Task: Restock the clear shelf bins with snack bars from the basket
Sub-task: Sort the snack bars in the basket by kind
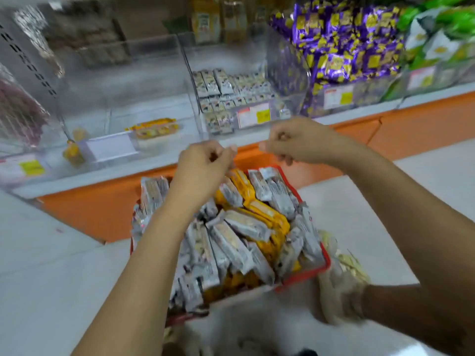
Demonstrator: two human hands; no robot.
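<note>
left hand (pixel 203 168), right hand (pixel 295 143): fingers (pixel 270 146) curled

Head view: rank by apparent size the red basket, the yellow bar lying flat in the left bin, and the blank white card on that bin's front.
1. red basket, clearly largest, though also nearest.
2. blank white card and yellow bar look about equal, so they are not ranked.

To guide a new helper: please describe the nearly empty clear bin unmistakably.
On the white shelf above the orange base, find the bin packed with grey-white bars. The nearly empty bin stands directly left; it holds little beyond a yellow pack.
</note>
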